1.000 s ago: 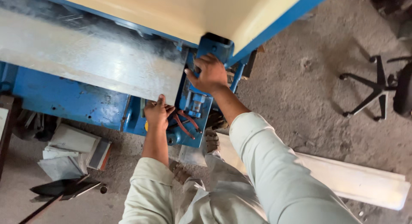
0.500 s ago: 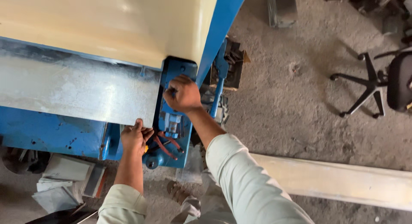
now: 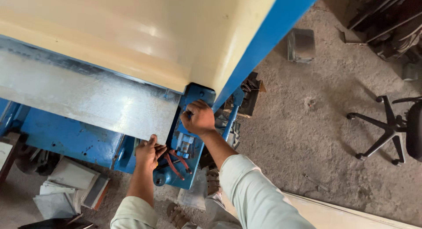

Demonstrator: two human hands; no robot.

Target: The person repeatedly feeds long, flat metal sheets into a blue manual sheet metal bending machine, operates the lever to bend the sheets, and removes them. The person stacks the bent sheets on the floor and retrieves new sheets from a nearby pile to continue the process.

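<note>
Two bare hands are working at the end bracket (image 3: 187, 141) of a blue sheet-metal machine (image 3: 66, 139), seen from above. The right hand (image 3: 198, 118) is resting on the upper part of the bracket, its grip curled closed around a small fitting there; what it is pinching is hidden under the knuckles. The left hand (image 3: 149, 152) is sitting lower and to the left, at the corner of the galvanised metal sheet (image 3: 88, 99) that is lying on the machine bed, fingers bent over the sheet's near edge; whether they are clamping the edge or only pressing on it cannot be told. A pair of red-handled pliers (image 3: 176, 161) is lying on the bracket just beside the left hand, between the two hands, long axis running roughly up and down the bracket. The left hand is the nearer one to the pliers; the right hand is a little above them. A cream-coloured guard panel (image 3: 145, 31) is overhanging the sheet. On the concrete floor (image 3: 307, 137) are lying stacked papers (image 3: 70, 185) at lower left, and an office chair base (image 3: 387, 128) is standing well apart to the right.
</note>
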